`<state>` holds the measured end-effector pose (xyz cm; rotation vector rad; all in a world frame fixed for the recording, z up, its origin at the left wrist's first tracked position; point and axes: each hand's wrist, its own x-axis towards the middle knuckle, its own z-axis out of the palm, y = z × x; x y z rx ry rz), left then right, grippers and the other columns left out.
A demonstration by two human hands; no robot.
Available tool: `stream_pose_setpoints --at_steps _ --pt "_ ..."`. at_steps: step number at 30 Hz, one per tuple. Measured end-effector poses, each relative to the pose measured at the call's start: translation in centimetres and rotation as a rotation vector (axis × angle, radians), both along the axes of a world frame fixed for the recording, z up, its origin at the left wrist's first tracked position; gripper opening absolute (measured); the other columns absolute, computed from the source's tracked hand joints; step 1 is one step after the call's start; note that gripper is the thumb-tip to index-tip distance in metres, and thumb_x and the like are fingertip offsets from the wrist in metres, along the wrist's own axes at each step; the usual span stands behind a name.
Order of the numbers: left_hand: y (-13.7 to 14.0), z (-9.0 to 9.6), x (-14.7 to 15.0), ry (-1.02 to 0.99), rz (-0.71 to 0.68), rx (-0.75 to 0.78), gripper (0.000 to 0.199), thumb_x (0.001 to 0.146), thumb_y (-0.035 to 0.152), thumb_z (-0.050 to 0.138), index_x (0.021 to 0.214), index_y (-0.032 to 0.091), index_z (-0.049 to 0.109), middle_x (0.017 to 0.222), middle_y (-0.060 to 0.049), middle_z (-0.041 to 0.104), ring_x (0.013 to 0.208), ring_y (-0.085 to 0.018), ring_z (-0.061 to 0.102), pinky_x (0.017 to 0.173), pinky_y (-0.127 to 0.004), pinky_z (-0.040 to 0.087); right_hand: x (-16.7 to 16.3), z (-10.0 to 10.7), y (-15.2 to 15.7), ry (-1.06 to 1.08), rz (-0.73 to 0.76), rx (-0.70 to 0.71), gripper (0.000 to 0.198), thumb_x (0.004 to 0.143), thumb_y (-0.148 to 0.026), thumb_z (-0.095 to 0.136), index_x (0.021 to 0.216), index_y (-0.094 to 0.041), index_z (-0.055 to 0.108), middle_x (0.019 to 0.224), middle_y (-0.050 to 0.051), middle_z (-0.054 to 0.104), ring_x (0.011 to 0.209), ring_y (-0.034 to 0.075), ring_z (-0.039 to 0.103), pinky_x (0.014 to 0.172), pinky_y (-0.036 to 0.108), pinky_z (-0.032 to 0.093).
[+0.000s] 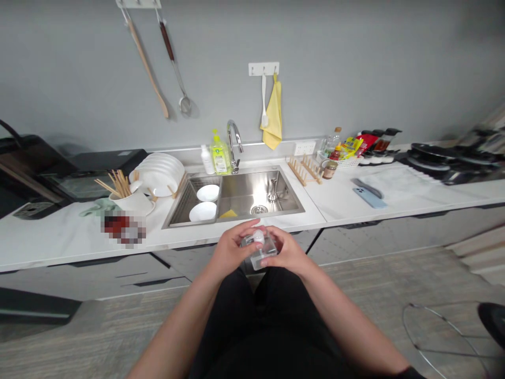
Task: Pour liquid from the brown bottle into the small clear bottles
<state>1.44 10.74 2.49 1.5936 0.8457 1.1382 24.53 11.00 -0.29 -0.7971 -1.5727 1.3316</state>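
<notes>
Holding one small, clear, square-cornered container (257, 261), smooth and see-through, with one round white knob (258, 236) on top; impossible to tell whether plastic or glass. Held just in front of the edge of the long white, grey-veined counter (339, 205), above black trousers (231, 310). Clasped on one side by the left hand (232, 247), thumb beside the knob, and on the other by the right hand (288, 251); grip of each narrow, curled around the container.

Set into the counter, one rectangular, shiny stainless-steel sink (252, 184), with two round, glossy white bowls (203, 211) in the left part and one flat yellow piece (228, 214) to their right. Behind it, one curved chrome tap (232, 138) and two bottles: one slim white bottle (206, 159), one broad, translucent yellow-green pump bottle (221, 158).

To the left, round white plates (163, 173) standing in an overlapping row, too close to count; one smooth white pot (136, 204) with a bundle of thin wooden chopsticks (121, 184). To the right, one pegged pale-wood rack (304, 171), one squat jar (330, 169) and one flat, light-blue phone (369, 197).

On the wall, four hanging things: one long wooden utensil (145, 63), one dark-handled metal strainer (184, 105), one white utensil (264, 100), one soft, folded yellow cloth (274, 116).
</notes>
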Motion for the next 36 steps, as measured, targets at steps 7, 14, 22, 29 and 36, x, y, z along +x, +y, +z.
stream_pose_setpoints --at_steps 7,14,22,29,36 --pt "6.6 -5.8 -4.8 0.669 0.378 0.370 0.050 0.105 0.041 0.071 0.152 0.025 0.070 0.165 -0.016 0.065 0.158 -0.035 0.059 0.138 -0.060 0.042 7.9 -6.3 7.3 -0.133 -0.716 0.049 0.089 0.061 -0.071 0.100 0.127 -0.025 0.063 0.112 0.007 0.079 0.100 0.030 0.075 0.098 0.048 0.063" --pt "14.2 -10.2 -8.4 1.006 0.573 0.330 0.053 0.108 0.048 0.062 0.152 0.018 0.069 0.177 -0.022 0.050 0.162 -0.045 0.050 0.133 -0.064 0.044 22.9 -7.5 16.5 -0.650 -1.243 0.030 0.089 0.064 -0.070 0.094 0.130 -0.018 0.065 0.118 0.019 0.077 0.107 0.037 0.071 0.101 0.052 0.057" --pt "15.7 -11.9 -8.8 1.039 0.624 0.281 0.058 0.113 0.056 0.052 0.154 0.018 0.065 0.176 -0.024 0.049 0.165 -0.045 0.047 0.135 -0.063 0.041 29.7 -8.4 25.9 -0.682 -1.390 -0.048 0.081 0.067 -0.061 0.097 0.126 -0.017 0.064 0.125 0.025 0.076 0.114 0.039 0.070 0.104 0.056 0.055" --pt "16.1 -12.6 -9.2 1.013 0.664 0.341 0.061 0.114 0.063 0.049 0.145 0.016 0.072 0.166 -0.026 0.060 0.156 -0.046 0.056 0.131 -0.065 0.046 28.6 -8.8 29.2 -0.642 -1.385 -0.070 0.088 0.067 -0.056 0.104 0.135 -0.018 0.061 0.128 0.024 0.077 0.118 0.040 0.071 0.108 0.056 0.055" --pt "15.9 -12.9 -9.2 0.929 0.719 0.385 0.051 0.112 0.059 0.057 0.139 0.019 0.074 0.160 -0.025 0.065 0.150 -0.046 0.061 0.126 -0.066 0.050 26.7 -8.1 25.2 -0.532 -1.411 0.030 0.125 0.072 -0.056 0.100 0.168 -0.004 0.040 0.167 0.037 0.053 0.151 0.041 0.056 0.126 0.053 0.047"
